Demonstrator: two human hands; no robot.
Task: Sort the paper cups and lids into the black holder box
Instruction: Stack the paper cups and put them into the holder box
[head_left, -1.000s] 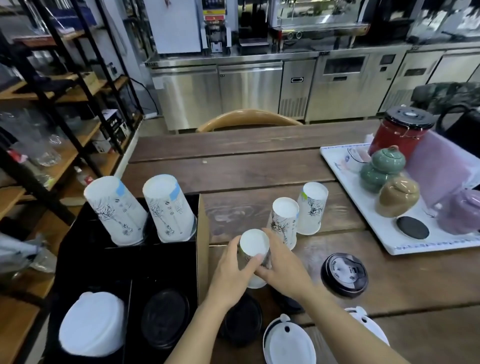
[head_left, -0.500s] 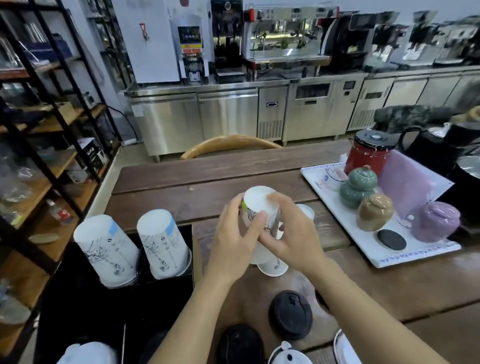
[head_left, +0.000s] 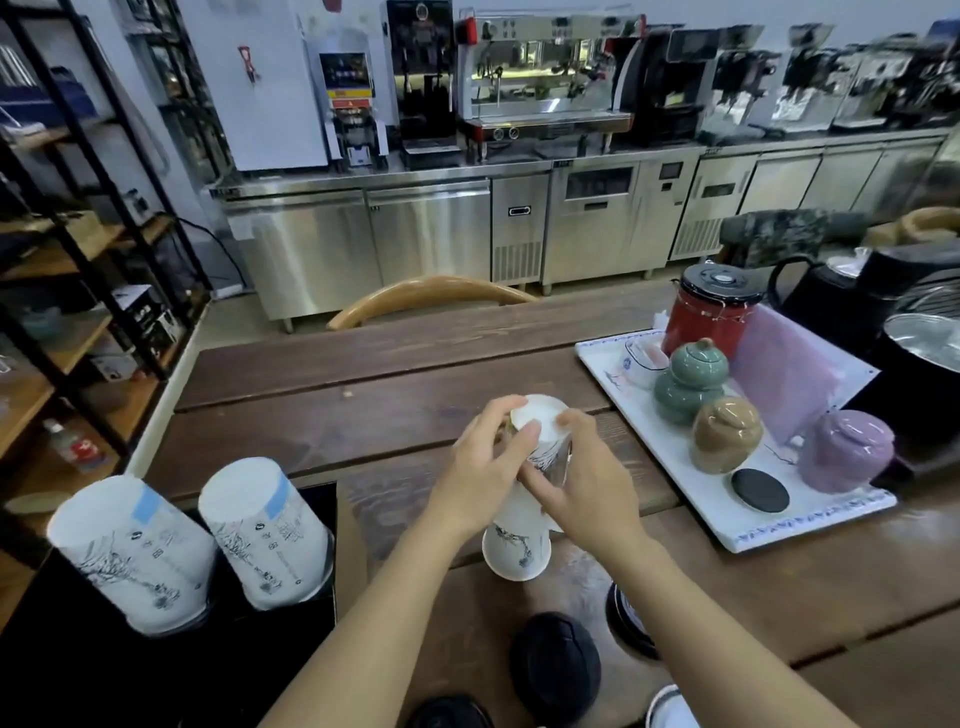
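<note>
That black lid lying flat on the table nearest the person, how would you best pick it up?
Probably from above, pinching the black lid across its outer rim with the fingers. It lies flat on the wooden table, a low disc with no wall to grab, and its top is clear.

A white rectangular tray (head_left: 675, 457) lies on the right of the wooden counter (head_left: 363, 410). On it stand a red canister with a black lid (head_left: 711, 312), a green gourd-shaped jar (head_left: 688, 382), a tan jar (head_left: 724, 434), a purple jar (head_left: 844, 449) and a flat black disc (head_left: 759, 490). A curved wooden chair back (head_left: 431, 299) shows behind the counter. An espresso machine (head_left: 545, 78) sits on steel cabinets (head_left: 363, 244). A black-framed shelf rack (head_left: 78, 234) stands at left.
</note>
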